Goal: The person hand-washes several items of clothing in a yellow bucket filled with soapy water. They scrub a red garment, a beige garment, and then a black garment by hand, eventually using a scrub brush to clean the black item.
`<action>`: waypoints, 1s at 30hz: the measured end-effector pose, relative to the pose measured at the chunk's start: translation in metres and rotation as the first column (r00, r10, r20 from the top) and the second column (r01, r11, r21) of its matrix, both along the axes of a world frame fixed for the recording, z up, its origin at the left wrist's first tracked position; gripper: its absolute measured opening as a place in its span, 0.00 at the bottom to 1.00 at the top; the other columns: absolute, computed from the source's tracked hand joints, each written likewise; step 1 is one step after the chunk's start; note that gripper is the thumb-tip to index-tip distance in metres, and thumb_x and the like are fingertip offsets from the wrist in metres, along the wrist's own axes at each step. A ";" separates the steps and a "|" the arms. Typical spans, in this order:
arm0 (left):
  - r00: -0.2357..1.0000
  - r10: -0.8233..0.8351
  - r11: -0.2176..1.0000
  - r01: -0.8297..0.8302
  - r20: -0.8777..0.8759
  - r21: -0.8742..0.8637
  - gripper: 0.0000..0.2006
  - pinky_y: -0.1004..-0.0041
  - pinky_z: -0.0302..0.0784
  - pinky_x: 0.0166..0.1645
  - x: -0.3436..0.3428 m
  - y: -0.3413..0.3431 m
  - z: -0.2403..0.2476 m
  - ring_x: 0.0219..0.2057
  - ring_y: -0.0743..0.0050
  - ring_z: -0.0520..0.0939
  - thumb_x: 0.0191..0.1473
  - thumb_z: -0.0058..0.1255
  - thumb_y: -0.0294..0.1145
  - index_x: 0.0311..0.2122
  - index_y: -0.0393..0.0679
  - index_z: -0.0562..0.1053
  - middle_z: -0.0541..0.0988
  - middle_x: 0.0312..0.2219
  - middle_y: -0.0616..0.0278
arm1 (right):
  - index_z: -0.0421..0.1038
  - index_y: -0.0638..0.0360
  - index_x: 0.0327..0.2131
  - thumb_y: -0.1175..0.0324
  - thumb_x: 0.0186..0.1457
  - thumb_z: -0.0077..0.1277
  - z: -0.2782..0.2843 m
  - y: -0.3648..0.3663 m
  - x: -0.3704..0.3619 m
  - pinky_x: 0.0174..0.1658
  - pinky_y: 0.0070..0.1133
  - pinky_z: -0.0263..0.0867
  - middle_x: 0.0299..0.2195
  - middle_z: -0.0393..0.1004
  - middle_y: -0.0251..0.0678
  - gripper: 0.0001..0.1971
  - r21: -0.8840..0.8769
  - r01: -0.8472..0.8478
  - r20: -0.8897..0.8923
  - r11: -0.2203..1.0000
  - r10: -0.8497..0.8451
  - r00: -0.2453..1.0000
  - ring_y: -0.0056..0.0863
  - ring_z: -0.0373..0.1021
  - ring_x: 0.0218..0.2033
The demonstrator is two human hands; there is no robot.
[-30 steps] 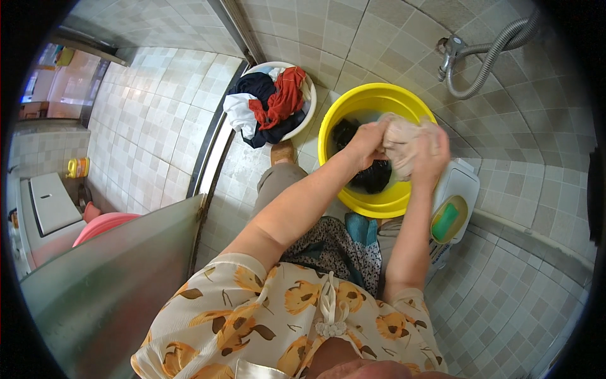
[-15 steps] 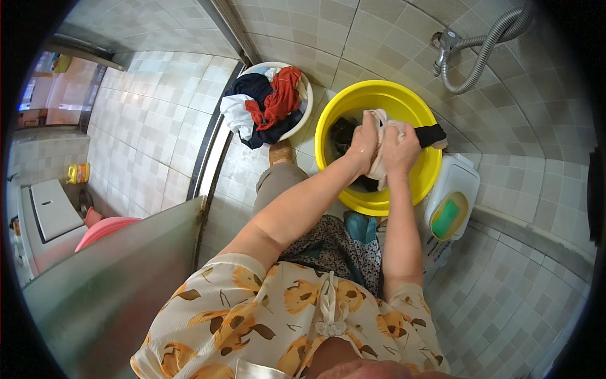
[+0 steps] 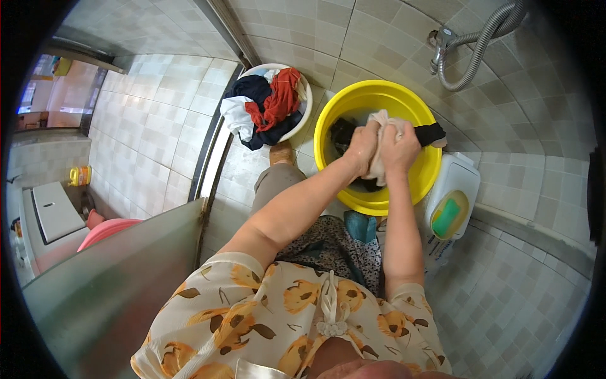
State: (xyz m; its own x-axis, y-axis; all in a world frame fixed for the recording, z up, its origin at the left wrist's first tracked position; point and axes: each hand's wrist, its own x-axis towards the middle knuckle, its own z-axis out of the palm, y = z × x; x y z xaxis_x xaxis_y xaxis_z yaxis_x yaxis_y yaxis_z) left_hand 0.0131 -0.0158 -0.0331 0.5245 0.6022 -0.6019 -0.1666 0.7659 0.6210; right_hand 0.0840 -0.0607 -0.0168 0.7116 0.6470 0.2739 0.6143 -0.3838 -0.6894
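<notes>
Over a big yellow basin (image 3: 328, 107), both my hands are closed on a pale beige wet cloth (image 3: 379, 168), bunched between them. My left hand (image 3: 363, 149) grips its left side and my right hand (image 3: 402, 149) its right side, knuckles close together. Dark wet fabric (image 3: 341, 135) lies in the cloudy water of the basin, partly hidden by my hands. A black strip of material (image 3: 430, 134) runs from beside my right hand across the basin's right rim. I cannot tell whether it joins the cloth.
A white basket (image 3: 307, 112) heaped with red, white and dark clothes (image 3: 278, 104) stands left of the basin. Right of it, a green soap bar (image 3: 446, 217) sits in a dish on a white container (image 3: 456, 177). A shower hose (image 3: 483, 54) hangs above; a glass panel (image 3: 120, 284) stands left.
The beige cloth is bunched a little differently, and my right hand's fingers have shifted slightly over it. Both hands stay in nearly the same place over the basin.
</notes>
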 end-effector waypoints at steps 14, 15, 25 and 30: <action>0.975 -0.220 0.960 0.212 0.025 0.182 0.22 0.78 0.63 0.30 -0.007 0.001 0.024 0.24 0.81 0.66 0.58 0.34 0.53 0.32 0.42 0.69 0.69 0.25 0.68 | 0.69 0.66 0.27 0.64 0.46 0.45 -0.011 0.001 0.031 0.33 0.31 0.66 0.26 0.74 0.47 0.12 0.115 0.076 -0.118 0.990 -0.062 0.991 0.43 0.70 0.27; 0.965 -0.264 0.912 0.250 -0.003 0.325 0.24 0.78 0.63 0.30 -0.011 0.006 0.027 0.25 0.81 0.66 0.58 0.33 0.54 0.32 0.42 0.69 0.69 0.25 0.68 | 0.69 0.66 0.27 0.64 0.46 0.45 -0.008 0.001 0.033 0.34 0.28 0.65 0.26 0.73 0.43 0.12 0.212 0.087 -0.300 0.973 -0.020 0.954 0.38 0.70 0.28; 0.998 -0.005 0.996 -0.001 0.067 0.085 0.12 0.79 0.65 0.21 -0.007 0.023 0.013 0.17 0.81 0.70 0.53 0.50 0.41 0.30 0.43 0.70 0.72 0.17 0.69 | 0.69 0.65 0.36 0.63 0.48 0.44 -0.009 -0.005 0.042 0.44 0.21 0.62 0.34 0.70 0.37 0.16 0.400 0.266 -0.902 0.877 0.325 0.286 0.27 0.67 0.37; 0.985 -0.119 0.993 0.118 0.127 0.016 0.22 0.72 0.72 0.44 -0.006 0.020 0.016 0.39 0.76 0.75 0.53 0.50 0.39 0.50 0.41 0.63 0.73 0.39 0.60 | 0.67 0.66 0.44 0.64 0.50 0.41 0.001 0.000 0.031 0.49 0.21 0.61 0.40 0.70 0.39 0.19 0.465 0.184 -0.879 0.866 0.427 0.212 0.30 0.68 0.42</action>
State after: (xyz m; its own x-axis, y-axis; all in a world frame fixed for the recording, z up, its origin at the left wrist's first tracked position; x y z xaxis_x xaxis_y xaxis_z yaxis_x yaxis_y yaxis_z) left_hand 0.0073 0.0044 -0.0169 0.6646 0.5357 -0.5209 -0.1530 0.7799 0.6069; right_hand 0.1149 -0.0606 -0.0155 0.5331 0.7926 -0.2960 -0.6020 0.1095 -0.7910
